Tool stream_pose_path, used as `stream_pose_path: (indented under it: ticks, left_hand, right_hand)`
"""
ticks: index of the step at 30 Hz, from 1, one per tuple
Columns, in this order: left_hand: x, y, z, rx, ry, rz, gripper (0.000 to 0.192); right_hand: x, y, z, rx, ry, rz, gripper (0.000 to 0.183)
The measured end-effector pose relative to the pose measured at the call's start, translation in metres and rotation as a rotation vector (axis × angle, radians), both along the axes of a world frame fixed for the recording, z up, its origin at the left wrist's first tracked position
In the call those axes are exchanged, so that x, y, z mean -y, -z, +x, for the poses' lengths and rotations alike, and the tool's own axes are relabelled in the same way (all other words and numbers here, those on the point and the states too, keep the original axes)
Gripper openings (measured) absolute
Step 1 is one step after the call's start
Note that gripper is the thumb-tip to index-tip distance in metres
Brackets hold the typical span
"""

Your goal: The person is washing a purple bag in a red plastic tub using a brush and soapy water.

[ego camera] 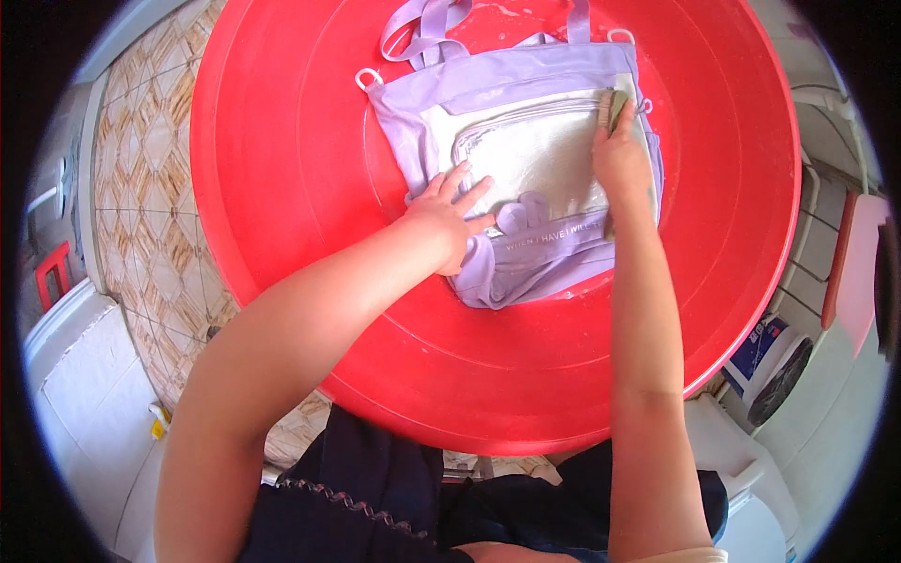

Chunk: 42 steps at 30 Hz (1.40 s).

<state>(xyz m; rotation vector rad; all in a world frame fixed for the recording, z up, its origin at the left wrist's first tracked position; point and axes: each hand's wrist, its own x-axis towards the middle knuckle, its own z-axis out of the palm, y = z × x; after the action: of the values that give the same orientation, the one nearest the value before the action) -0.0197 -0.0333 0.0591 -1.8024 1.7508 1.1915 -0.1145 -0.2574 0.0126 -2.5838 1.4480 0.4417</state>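
A lavender fabric tote bag [535, 74] with a clear plastic front pocket lies flat and wet in a large red plastic basin [422, 380]. Its straps spread toward the basin's far side. My left hand [450, 218] presses on the bag's lower left part with fingers spread, holding nothing. At the bag's right side, my right hand [623, 165] grips a scrubbing brush [618, 105], its bristles turned left at the pocket's upper right corner. Part of the brush's handle is hidden under the hand and wrist.
Patterned floor tiles [155, 155] show left of the basin. A white and blue bucket [767, 359] stands close to the basin's right rim. Farther left is a red plastic object [53, 274]. A pink item [859, 260] hangs at the far right.
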Motion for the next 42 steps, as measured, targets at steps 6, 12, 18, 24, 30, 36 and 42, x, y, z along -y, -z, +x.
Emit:
stream_pose_path:
  ticks: [6,12,18,24,30,36,42]
  left_hand:
    - [-0.011,0.004,0.007,0.012,0.011,0.026,0.079]
    - [0.010,0.009,0.014,-0.013,-0.214,-0.194,0.068]
    - [-0.004,0.026,0.033,0.193,-0.233,-0.418,0.082]
    - [0.029,0.020,0.043,0.318,0.001,-0.243,0.094]
    - [0.007,0.034,0.049,0.203,-0.167,-0.309,0.096]
    - [0.021,0.031,0.044,0.196,-0.180,-0.350,0.097]
    - [0.012,0.029,0.044,0.163,-0.265,-0.314,0.094]
  right_hand:
    - [-0.084,-0.021,0.014,-0.014,-0.372,0.254,0.073]
    - [-0.046,-0.014,-0.020,0.201,0.173,0.089,0.066]
    - [-0.040,-0.001,-0.013,0.203,0.037,-0.107,0.061]
    - [-0.077,-0.004,0.010,0.146,-0.251,0.006,0.060]
    - [-0.053,-0.010,0.022,0.054,-0.282,0.023,0.062]
    - [-0.050,-0.011,0.003,0.034,-0.344,-0.025,0.062]
    - [-0.092,-0.028,-0.028,0.018,-0.765,0.222,0.071]
